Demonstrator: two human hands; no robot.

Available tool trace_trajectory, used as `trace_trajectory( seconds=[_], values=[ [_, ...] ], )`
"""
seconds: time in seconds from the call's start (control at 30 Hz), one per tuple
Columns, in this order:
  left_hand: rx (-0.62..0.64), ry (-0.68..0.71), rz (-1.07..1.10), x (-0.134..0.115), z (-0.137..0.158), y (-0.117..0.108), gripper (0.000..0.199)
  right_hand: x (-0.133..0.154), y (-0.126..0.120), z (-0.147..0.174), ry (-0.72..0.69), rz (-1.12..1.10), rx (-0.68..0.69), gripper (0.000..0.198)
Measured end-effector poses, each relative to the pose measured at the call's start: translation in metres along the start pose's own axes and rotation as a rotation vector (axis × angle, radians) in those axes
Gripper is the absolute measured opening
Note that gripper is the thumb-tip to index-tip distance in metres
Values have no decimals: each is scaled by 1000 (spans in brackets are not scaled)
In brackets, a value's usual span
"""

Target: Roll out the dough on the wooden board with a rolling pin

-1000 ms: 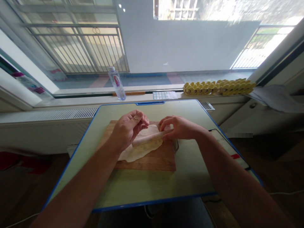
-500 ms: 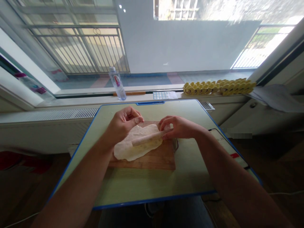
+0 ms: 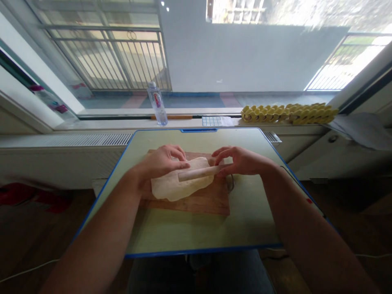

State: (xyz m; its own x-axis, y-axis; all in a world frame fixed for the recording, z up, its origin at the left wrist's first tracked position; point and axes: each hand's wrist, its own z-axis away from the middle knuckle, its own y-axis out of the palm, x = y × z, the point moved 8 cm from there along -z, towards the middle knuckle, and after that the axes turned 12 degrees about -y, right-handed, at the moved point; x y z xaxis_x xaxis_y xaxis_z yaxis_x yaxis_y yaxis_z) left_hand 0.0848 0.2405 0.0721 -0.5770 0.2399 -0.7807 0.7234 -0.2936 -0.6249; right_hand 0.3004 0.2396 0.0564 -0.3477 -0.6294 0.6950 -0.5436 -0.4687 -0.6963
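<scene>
A flattened sheet of pale dough (image 3: 171, 190) lies on a wooden cutting board (image 3: 211, 200). Across it rests a thin, light rolling pin (image 3: 196, 174), slightly tilted up to the right. The pin's right end is in my right hand (image 3: 239, 160), between thumb and fingers. At the upper left of the dough is my left hand (image 3: 162, 161), its thumb and fingertips closed in a pinch at the dough's far edge. My left hand hides part of the dough's left side.
The board lies on a small blue-edged table (image 3: 180, 232). A phone (image 3: 303, 192) is partly hidden beyond my right forearm. On the windowsill stand a clear bottle (image 3: 157, 104), a blue-gridded sheet (image 3: 211, 121) and yellow egg trays (image 3: 288, 114). A metal handle (image 3: 231, 183) sits at the board's right.
My left hand has come down to the dough from above it. My right hand still holds the rolling pin, more of which shows. The view has shifted a little.
</scene>
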Motion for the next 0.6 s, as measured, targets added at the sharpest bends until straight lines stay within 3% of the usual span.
trace_trajectory(
  seconds=[0.1, 0.23, 0.37, 0.47, 0.6],
  values=[
    [30, 19, 9, -7, 0, 4, 35, -2, -4, 3, 27, 14, -11, 27],
    [17, 28, 73, -9, 2, 5, 17, -3, -7, 4, 17, 2, -24, 30],
    [-60, -83, 200, 5, -2, -1, 31, -4, -8, 3, 9, -2, -76, 31],
    [-145, -110, 255, 7, -2, -6, 42, 6, -1, -4, -22, 36, -122, 26],
    [-119, -65, 196, -3, -2, 8, 45, 24, 21, -16, -83, 172, -118, 19]
  ],
)
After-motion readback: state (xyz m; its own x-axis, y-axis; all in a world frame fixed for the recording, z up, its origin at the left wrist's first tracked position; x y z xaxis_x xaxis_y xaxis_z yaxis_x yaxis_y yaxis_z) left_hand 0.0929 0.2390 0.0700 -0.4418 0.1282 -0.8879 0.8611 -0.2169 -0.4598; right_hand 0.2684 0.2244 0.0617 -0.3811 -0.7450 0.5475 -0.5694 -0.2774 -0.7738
